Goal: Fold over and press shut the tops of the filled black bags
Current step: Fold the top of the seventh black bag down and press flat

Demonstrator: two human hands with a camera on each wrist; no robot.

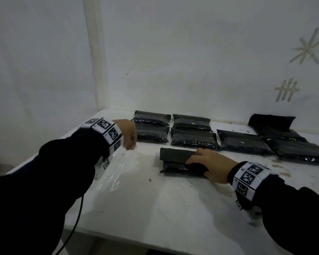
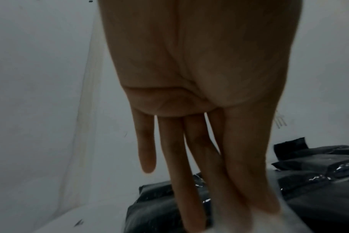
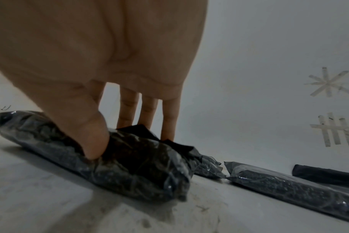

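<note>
A filled black bag (image 1: 173,157) lies on the white table (image 1: 155,208) in front of me, its matte top flap folded over the shiny body. My right hand (image 1: 210,164) rests on its right end, straight fingers laid on the flap and the thumb pressed into the near side. The right wrist view shows that hand (image 3: 124,119) with the thumb dug into the bag (image 3: 139,165) and fingertips on the flap behind. My left hand (image 1: 130,135) hovers above the table to the left and holds nothing. In the left wrist view its fingers (image 2: 189,157) hang straight.
Several more filled black bags (image 1: 192,139) lie in rows along the wall, others at the right (image 1: 298,150). A matte black bag (image 1: 271,122) sits at the far right. Clear plastic film (image 1: 114,168) lies below my left wrist. A cable (image 1: 75,218) hangs off the table's front edge.
</note>
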